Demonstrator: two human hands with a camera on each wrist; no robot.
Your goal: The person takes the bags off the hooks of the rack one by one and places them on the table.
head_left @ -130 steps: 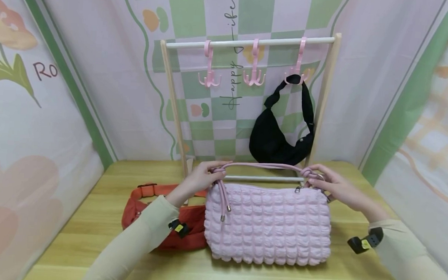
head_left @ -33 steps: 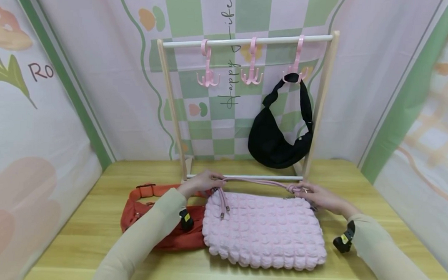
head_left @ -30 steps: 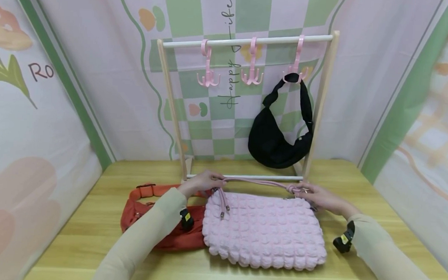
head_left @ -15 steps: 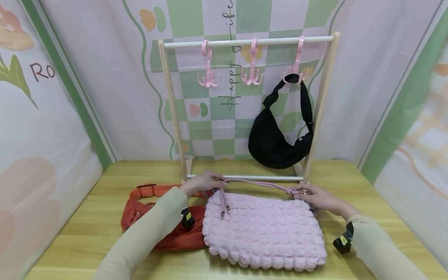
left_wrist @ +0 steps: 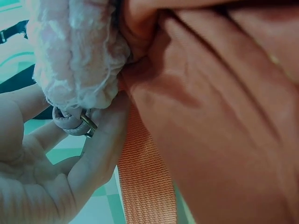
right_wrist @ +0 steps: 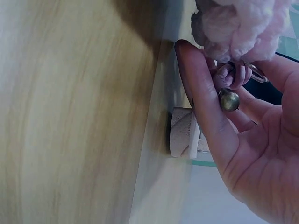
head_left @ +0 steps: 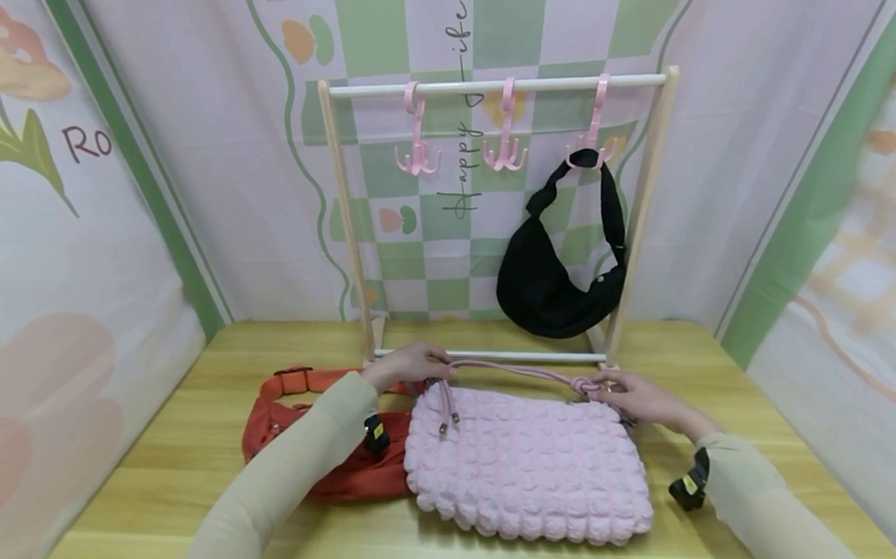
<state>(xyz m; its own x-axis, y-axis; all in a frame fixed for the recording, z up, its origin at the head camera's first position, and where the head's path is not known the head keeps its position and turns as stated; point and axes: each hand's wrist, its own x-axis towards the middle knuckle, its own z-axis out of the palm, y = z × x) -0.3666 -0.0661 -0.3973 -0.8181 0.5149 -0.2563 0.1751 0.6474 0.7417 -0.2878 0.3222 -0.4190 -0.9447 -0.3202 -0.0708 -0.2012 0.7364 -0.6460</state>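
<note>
A pink, puffy quilted handbag (head_left: 530,466) leans back on the wooden table, its bottom edge toward me. My left hand (head_left: 412,365) holds the left end of its thin strap (head_left: 519,368), by the hanging cord ends. At the other end my right hand (head_left: 641,398) grips the strap beside its knot. In the left wrist view, the fingers (left_wrist: 100,149) curl at a metal ring under the bag's corner. The right wrist view has the fingers (right_wrist: 205,93) around the strap end, near a brass-coloured ball. A red-orange bag (head_left: 365,468) lies partly under my left forearm.
Behind stands a wooden rack (head_left: 650,197) with a white top bar (head_left: 464,88). Pink hooks (head_left: 418,145) hang from it; the right one carries a black bag (head_left: 546,275). Printed curtains enclose the table (head_left: 193,435) at the back and sides.
Since the oldest frame, both hands have come down with the strap, and the pink handbag has gone from upright to leaning back. Over the last second the hands and bag barely move.
</note>
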